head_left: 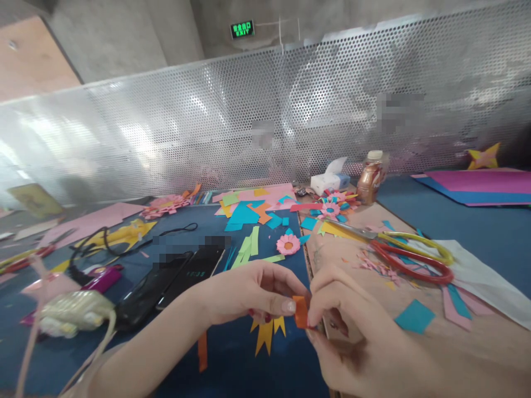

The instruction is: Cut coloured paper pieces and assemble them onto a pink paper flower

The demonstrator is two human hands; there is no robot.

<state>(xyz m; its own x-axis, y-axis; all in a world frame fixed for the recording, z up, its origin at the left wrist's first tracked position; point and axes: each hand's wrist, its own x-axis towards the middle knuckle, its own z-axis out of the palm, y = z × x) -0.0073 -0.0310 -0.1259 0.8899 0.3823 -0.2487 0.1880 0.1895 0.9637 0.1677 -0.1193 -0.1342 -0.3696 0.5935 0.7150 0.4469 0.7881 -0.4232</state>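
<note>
Between the fingertips of both hands is a small orange paper strip, bent or folded. My left hand pinches its left side with the thumb, while my right hand has its fingers closed on the right edge. Just under the hands lies a yellow paper piece with pointed tails. To the left, an orange paper strip shows partly from beneath my left wrist. A pink paper flower with an orange centre rests on the blue table beyond the hands, with green paper strips beside it.
Scissors with red and yellow handles lie on cardboard at right, near a blue paper piece. Phones and a purse are at left. A bottle and tissue pack stand behind, before a perforated metal panel.
</note>
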